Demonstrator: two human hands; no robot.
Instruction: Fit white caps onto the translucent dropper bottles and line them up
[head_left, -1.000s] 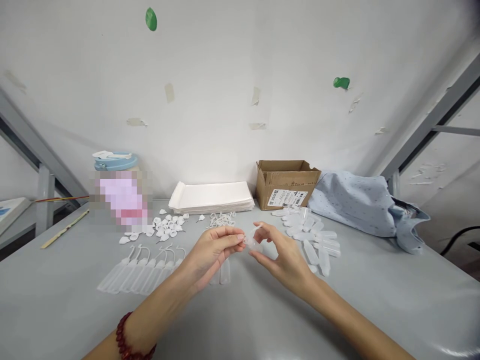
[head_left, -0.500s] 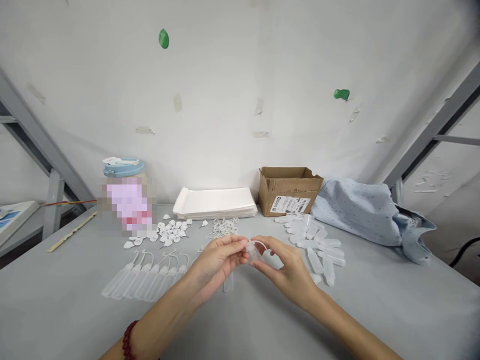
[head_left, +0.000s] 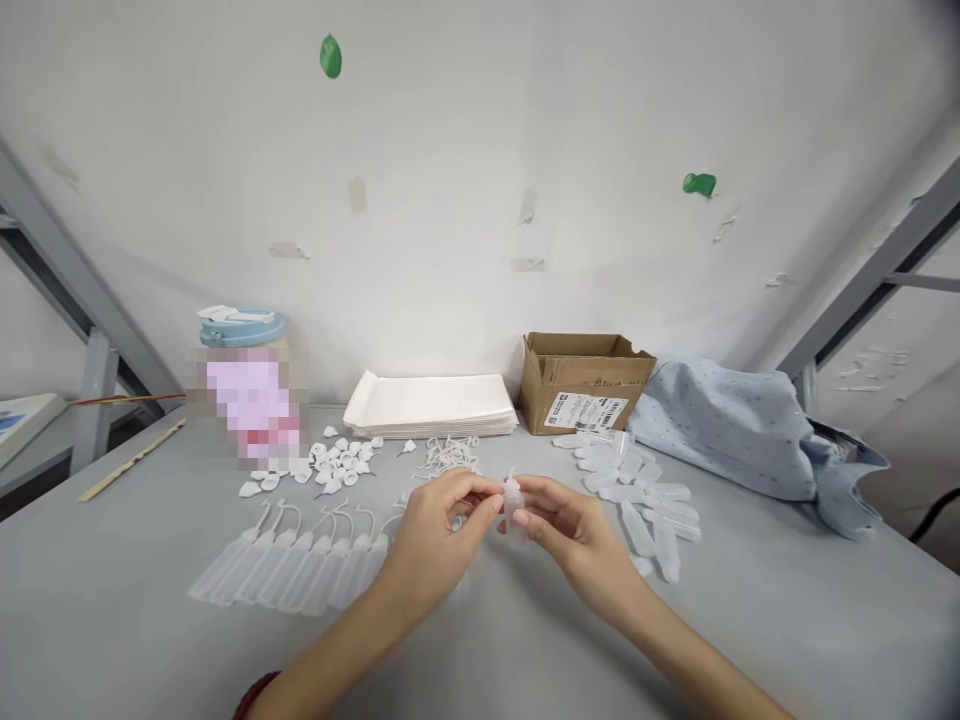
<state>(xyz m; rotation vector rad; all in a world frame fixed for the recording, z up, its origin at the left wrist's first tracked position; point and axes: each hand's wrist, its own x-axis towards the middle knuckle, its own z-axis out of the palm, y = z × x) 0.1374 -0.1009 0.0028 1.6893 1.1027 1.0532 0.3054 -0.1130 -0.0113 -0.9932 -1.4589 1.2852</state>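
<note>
label, white paper with dark print too small to read (head_left: 586, 412), on open brown cardboard box (head_left: 587, 382); contents not visible. left hand (head_left: 452, 520) and right hand (head_left: 577, 530) both grasp small translucent plastic bottle (head_left: 514, 508) by fingertips, upright, above grey tabletop (head_left: 510, 660). box stands behind loose translucent plastic bottles (head_left: 637, 495), beside pale blue patterned cloth (head_left: 720, 415).

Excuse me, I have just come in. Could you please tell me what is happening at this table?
A person holds a small clear bottle between the left hand and the right hand. To the left, bottles with thin curved tubes lie in a row. Behind them are white caps and loose tubes. More clear bottles lie scattered at the right, in front of a cardboard box.
</note>
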